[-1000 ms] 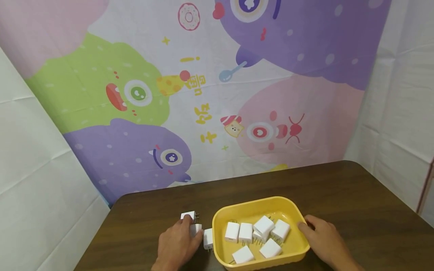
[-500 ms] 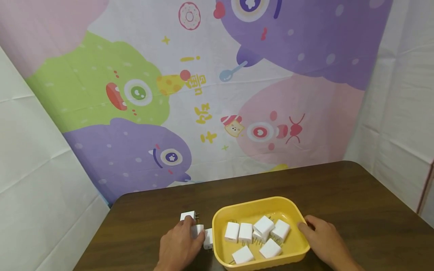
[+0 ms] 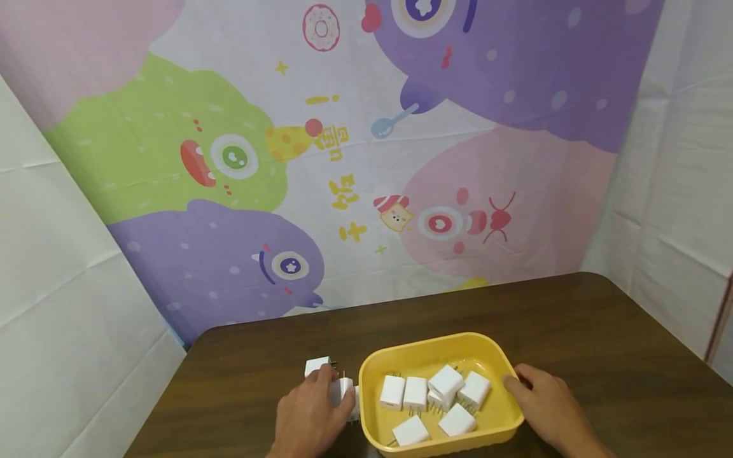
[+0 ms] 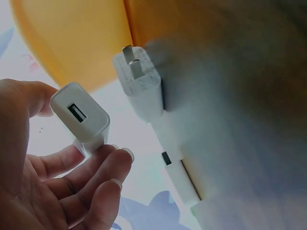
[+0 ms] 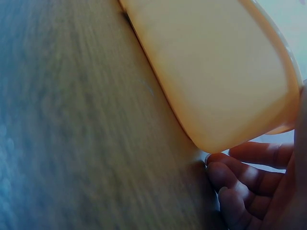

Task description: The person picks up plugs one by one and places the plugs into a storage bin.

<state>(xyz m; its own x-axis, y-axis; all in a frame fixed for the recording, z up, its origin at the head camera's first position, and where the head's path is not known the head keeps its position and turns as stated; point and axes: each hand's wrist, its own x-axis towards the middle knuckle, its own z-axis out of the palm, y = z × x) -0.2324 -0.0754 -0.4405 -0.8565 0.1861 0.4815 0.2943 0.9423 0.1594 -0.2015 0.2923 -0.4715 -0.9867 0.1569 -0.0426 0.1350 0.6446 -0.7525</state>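
My left hand point(image 3: 309, 416) pinches a white USB charger point(image 3: 342, 389) between thumb and fingers, left of the yellow plastic basket point(image 3: 420, 346). In the left wrist view, the held charger point(image 4: 81, 111) shows its USB port. A second charger point(image 4: 140, 91) stands against the basket's left wall, prongs showing; in the head view my left hand partly hides it. Just beyond my left fingers a third charger point(image 3: 317, 366) lies on the table. At the basket's right end my right hand point(image 3: 551, 404) grips the rim, thumb on top and fingers outside. Several white chargers point(image 3: 410, 431) lie inside the basket.
Everything stands on a dark wooden table point(image 3: 532, 312). Behind it hangs a cloth point(image 3: 355, 267) printed with cartoon monsters, and white sheets point(image 3: 74, 305) close off the sides.
My left hand has shifted slightly right, towards the basket, bringing the pinched charger along; its prongs have come to point up. The right hand and basket have stayed still.
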